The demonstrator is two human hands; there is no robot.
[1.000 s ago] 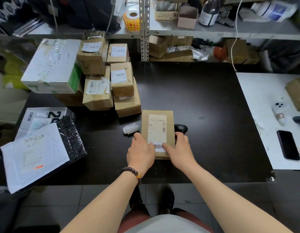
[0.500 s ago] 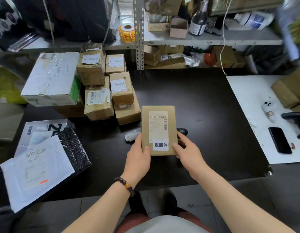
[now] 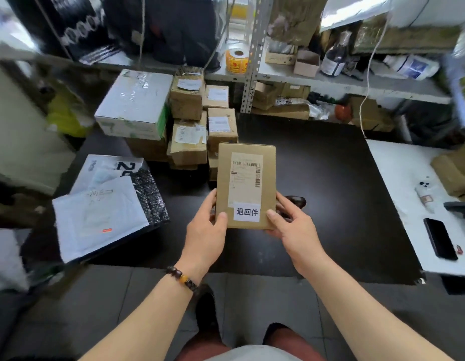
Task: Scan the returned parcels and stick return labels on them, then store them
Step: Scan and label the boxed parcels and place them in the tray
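A small flat brown parcel (image 3: 245, 162) is held up above the black table (image 3: 330, 194), its shipping label facing me. A white return label (image 3: 246, 212) with black characters is stuck on its lower part. My left hand (image 3: 204, 235) grips the parcel's lower left edge, thumb on the front. My right hand (image 3: 295, 230) grips the lower right edge the same way. A dark scanner (image 3: 295, 201) lies on the table behind my right hand, partly hidden.
A stack of brown labelled parcels (image 3: 195, 123) and a large white box (image 3: 133, 102) stand at the table's back left. White and black mailer bags (image 3: 104, 204) lie at the left. A white side table (image 3: 408, 204) holds a phone (image 3: 439, 238). Shelves (image 3: 330, 82) stand behind.
Both hands have lifted the parcel off the table and raised it toward me; my fingers moved from pressing the return label to gripping the parcel's sides. The view shifted left.
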